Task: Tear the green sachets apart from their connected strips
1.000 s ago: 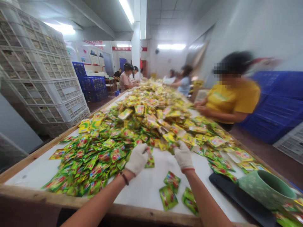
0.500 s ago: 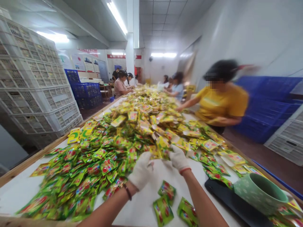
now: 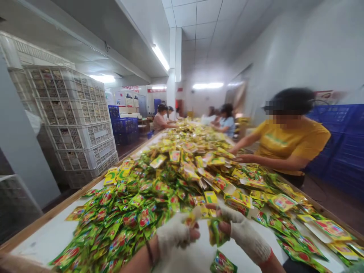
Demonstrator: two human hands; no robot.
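Observation:
My left hand [image 3: 176,232], in a white fingerless glove, is closed at the near edge of the heap. Its curled fingers hold a small yellow carton [image 3: 190,219], blurred and partly covered. My right hand [image 3: 247,232], gloved the same way, pinches a green sachet [image 3: 216,231] between thumb and fingers, just right of the left hand. Below it, a loose green sachet [image 3: 223,262] lies on the white tabletop [image 3: 187,258]. Many green sachets [image 3: 122,223] are piled to the left, and yellow cartons [image 3: 227,185] are heaped ahead.
A person in a yellow shirt [image 3: 287,142] works at the right side, both hands at the heap. Other people [image 3: 162,117] stand farther along the table. White crates [image 3: 76,125] are stacked at left, blue crates [image 3: 335,148] at right. A wooden rim [image 3: 71,203] borders the table.
My right hand has come back from the heap with a green sachet. My left hand has shifted slightly and now holds a yellow carton. The view has swung left and up.

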